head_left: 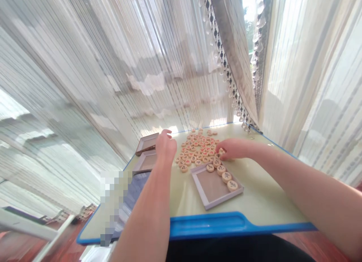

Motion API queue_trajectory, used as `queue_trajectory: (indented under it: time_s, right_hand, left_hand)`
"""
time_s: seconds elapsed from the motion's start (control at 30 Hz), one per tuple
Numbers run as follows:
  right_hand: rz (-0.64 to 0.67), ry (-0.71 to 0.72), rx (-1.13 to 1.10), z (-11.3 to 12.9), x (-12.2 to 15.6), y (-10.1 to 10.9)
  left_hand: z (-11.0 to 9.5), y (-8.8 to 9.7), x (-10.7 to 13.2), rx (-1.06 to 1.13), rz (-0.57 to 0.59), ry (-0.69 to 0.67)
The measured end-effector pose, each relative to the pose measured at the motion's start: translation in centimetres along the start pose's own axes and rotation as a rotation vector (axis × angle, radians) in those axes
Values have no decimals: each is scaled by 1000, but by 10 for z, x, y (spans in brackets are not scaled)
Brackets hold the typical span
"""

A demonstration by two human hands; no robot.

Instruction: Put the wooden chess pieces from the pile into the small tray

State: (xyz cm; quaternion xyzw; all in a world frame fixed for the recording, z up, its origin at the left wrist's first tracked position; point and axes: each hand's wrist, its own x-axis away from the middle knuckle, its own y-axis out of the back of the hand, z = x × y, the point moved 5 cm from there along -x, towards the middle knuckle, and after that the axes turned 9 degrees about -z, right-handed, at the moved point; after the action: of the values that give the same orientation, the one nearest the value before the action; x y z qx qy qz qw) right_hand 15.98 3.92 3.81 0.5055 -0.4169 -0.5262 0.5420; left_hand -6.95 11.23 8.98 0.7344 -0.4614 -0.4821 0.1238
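Forearms (155, 201) flank a lilac rectangular tray (224, 199), round cream wooden-looking discs (232, 186) lining its two-o'clock side. Left hand (166, 144), half-curled at ten, seems empty; right hand (232, 149), bent at one, grip unclear, could brush discs askew.

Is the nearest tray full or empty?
Partly filled: the tray has discs along its right edge, but much of it is bare.

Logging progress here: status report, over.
Left grip by left trays, hold unclear. Right grip among discs at far corner of front tray, hold unclear. Discs line its right side; loose heap behind. Left forearm partly hides left trays.
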Motion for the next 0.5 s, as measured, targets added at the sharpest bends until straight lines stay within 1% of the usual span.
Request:
queue_trajectory:
  time_s: [0.07,0.1,0.17,0.23,0.37,0.43,0.5]
  right_hand:
    - [3,-12,29,3,1,0]
    - [0,-18,35,3,1,0]
    - [-17,-18,33,3,0,-2]
    - [-48,1,28,3,-2,-4]
    - [-114,56,-6,7,-5,-10]
    - [-129,78,-32,10,-6,-13]
    - [-141,86,-42,12,-7,-14]
  left_hand:
    - [-6,-4,9,-145,189,-31]
    - [-6,-6,14,-191,272,-7]
    - [-6,-10,21,-232,393,49]
    - [-4,-14,24,-227,445,93]
    - [2,-24,24,-160,484,184]
    - [2,-29,26,-136,539,168]
    - [-2,-31,31,-102,596,109]
